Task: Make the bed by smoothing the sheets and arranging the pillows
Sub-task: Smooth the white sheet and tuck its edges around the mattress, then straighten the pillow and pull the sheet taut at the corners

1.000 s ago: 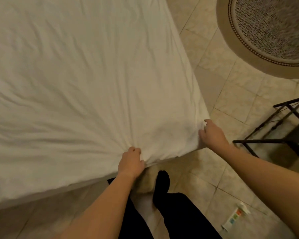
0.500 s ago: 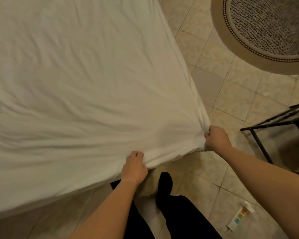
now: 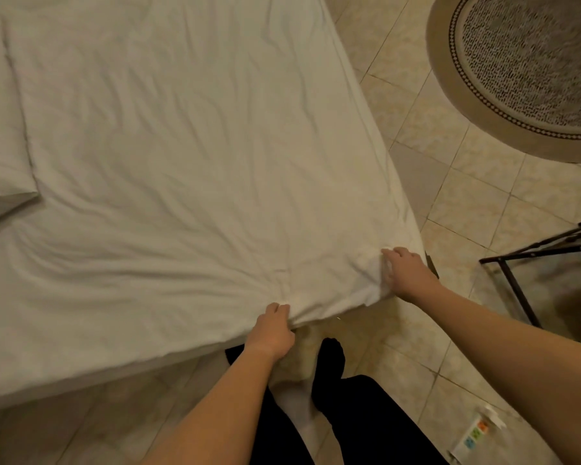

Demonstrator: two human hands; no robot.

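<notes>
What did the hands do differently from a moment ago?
The right hand slid from the corner's side up onto the sheet, bunching the corner in its fingers. The left hand kept its grip on the sheet's near edge.

Pillow (image 3: 0,129) cut by left edge, rug (image 3: 517,78) cut by right edge, tube (image 3: 473,435) print unreadable

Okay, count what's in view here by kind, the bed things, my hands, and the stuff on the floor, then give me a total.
sheet: 1
pillow: 1
hands: 2, left hand and right hand, both gripping the sheet
round rug: 1
black metal stand: 1
packet on the floor: 1
Total: 7
</notes>
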